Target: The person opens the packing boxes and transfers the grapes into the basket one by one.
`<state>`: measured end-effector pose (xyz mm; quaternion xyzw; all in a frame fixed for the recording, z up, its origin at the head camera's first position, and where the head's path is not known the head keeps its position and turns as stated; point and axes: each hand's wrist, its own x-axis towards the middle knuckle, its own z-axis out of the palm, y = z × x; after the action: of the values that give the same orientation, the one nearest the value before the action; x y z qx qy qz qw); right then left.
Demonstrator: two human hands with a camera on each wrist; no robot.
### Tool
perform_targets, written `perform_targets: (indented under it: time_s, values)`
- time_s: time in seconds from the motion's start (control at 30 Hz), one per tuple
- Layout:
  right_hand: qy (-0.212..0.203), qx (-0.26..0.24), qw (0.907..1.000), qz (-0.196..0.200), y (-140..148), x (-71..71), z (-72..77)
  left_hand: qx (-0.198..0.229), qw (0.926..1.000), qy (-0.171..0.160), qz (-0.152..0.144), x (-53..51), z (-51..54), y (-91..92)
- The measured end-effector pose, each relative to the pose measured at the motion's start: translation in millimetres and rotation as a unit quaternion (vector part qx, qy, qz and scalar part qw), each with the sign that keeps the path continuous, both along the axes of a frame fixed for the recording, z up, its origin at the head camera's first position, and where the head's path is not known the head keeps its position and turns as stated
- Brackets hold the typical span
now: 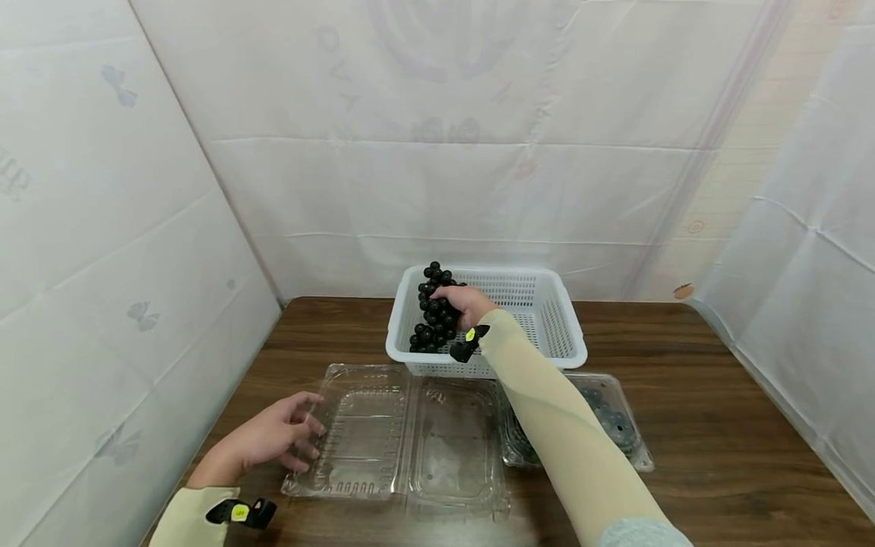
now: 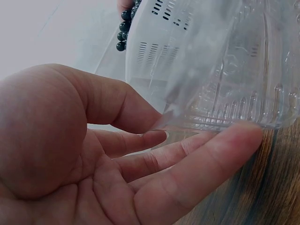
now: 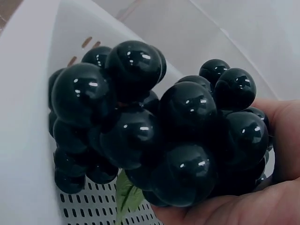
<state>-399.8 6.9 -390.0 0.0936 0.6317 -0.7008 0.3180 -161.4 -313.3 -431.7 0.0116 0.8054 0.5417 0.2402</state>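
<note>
A bunch of shiny black grapes (image 1: 435, 311) is in my right hand (image 1: 470, 305), at the left side of the white basket (image 1: 573, 334). In the right wrist view my fingers and thumb curl round the grapes (image 3: 185, 173), and a green leaf (image 3: 127, 194) shows beneath them. My left hand (image 1: 276, 433) is at the left edge of an opened clear plastic clamshell box (image 1: 365, 433). Its fingers are loosely bent and spread, and in the left wrist view the thumb tip touches the plastic edge (image 2: 206, 127).
A second clear clamshell box (image 1: 632, 448) with dark round fruit inside lies to the right, partly hidden by my right forearm. The slotted basket stands at the back of the brown wooden table (image 1: 738, 425). White sheeting (image 1: 383, 197) hangs behind and at both sides.
</note>
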Motion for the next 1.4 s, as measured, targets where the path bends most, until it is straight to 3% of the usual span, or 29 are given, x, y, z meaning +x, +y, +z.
perform_targets:
  time_s: [0.17, 0.23, 0.4, 0.6, 0.8, 1.4]
  values:
    - [-0.008, 0.030, 0.9995, 0.011, 1, -5.2, -1.1, -0.004, 1.0000, 0.002, 0.004, 0.1, 0.1, 1.1]
    - [0.017, 0.076, 0.9968, 0.019, 2, -5.9, -1.5, -0.007, 1.0000, 0.001, 0.006, 0.1, 0.3, 1.6]
    - [0.078, 0.192, 0.9769, 0.051, 6, -5.8, -1.4, -0.015, 0.9998, 0.000, 0.011, 1.1, 1.8, 3.9]
    - [0.092, 0.238, 0.9611, 0.106, 9, -8.8, -4.8, -0.013, 0.9999, 0.008, 0.006, 2.7, 2.3, 7.6]
    - [0.104, 0.261, 0.9500, 0.137, 13, -9.1, -5.3, -0.010, 0.9999, 0.008, 0.006, 3.5, 1.6, 10.3]
    - [0.142, 0.273, 0.9371, 0.164, 20, -10.0, -6.6, -0.013, 0.9999, 0.011, -0.001, 0.2, 0.8, 11.5]
